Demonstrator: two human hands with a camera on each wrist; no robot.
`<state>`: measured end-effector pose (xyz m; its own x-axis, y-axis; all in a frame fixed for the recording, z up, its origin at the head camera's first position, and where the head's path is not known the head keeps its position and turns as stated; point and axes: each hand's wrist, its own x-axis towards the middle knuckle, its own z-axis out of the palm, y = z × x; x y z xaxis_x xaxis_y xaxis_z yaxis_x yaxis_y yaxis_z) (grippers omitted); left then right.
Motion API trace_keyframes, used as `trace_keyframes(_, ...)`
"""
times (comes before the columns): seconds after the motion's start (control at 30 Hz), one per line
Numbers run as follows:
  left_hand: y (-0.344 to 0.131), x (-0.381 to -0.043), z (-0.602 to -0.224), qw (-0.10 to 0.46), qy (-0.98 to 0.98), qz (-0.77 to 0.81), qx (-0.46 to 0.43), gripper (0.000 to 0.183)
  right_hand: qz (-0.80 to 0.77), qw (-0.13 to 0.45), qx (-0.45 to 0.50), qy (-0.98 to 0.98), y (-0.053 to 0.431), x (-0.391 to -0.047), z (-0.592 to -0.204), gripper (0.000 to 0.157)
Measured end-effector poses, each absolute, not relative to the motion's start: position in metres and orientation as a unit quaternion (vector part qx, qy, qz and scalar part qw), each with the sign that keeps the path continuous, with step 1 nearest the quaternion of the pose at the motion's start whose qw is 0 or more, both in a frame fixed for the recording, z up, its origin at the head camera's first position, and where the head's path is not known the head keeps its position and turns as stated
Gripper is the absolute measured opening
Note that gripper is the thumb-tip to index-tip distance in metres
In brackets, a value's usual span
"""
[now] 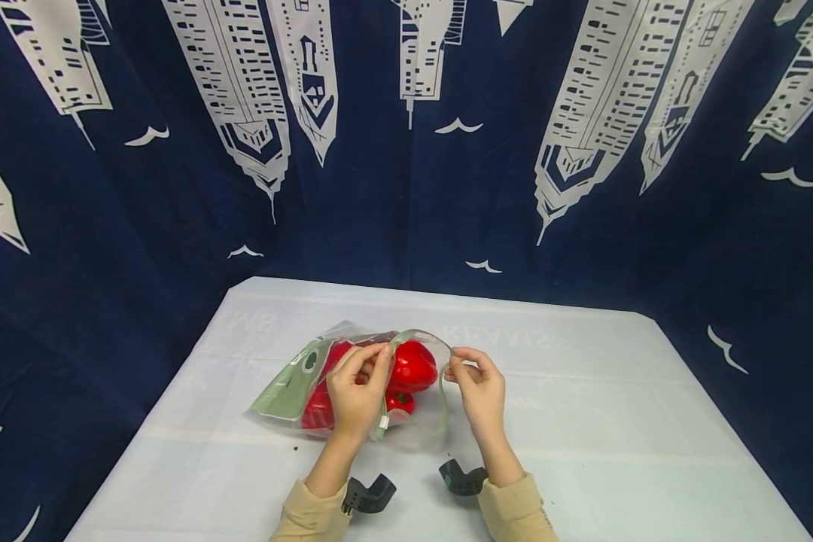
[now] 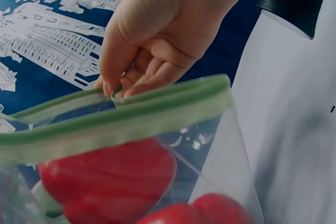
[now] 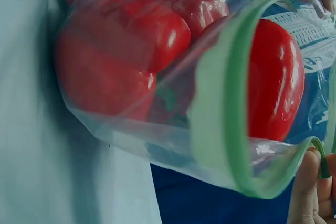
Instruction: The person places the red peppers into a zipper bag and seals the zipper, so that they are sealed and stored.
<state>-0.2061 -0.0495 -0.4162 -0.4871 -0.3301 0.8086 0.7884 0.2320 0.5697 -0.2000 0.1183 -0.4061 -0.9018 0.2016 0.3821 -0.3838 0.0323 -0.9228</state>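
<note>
A clear zip bag (image 1: pixel 281 403) with green edging lies on its side, its mouth spread toward the right. Inside are several red bell peppers (image 1: pixel 415 366), glossy in the right wrist view. My left hand (image 1: pixel 355 388) pinches the near side of the bag's rim between thumb and fingers. On the opposite side, my right hand (image 1: pixel 479 384) pinches the rim with its fingertips. The green zip strip (image 2: pixel 157 111) crosses the left wrist view, peppers behind the plastic below it. In the right wrist view the zip strip (image 3: pixel 237 87) curves round the opening, a pepper visible through it.
The bag rests on a white-covered table (image 1: pixel 616 406). A dark blue curtain (image 1: pixel 406 203) with white building prints hangs behind it. Black wrist mounts (image 1: pixel 370 494) stick out inward from both wrists, near the tabletop. A small dark speck lies left of the left forearm.
</note>
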Motion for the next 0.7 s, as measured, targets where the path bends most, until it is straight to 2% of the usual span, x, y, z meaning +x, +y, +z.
trace_keyframes(0.33,-0.047,-0.204,-0.414,0.435,-0.651,-0.595,-0.182,0.007,0.698,0.27,0.047,-0.661,0.124,-0.2,-0.402,0.016)
trace_keyframes(0.53,-0.045,-0.188,-0.393,0.413,-0.666,-0.588,-0.203,0.006,0.698,0.286,0.043,-0.655,0.127,-0.199,-0.4,0.016)
trace_keyframes(0.7,-0.046,-0.181,-0.386,0.357,-0.684,-0.592,-0.232,0.008,0.705,0.295,0.039,-0.644,0.128,-0.199,-0.398,0.017)
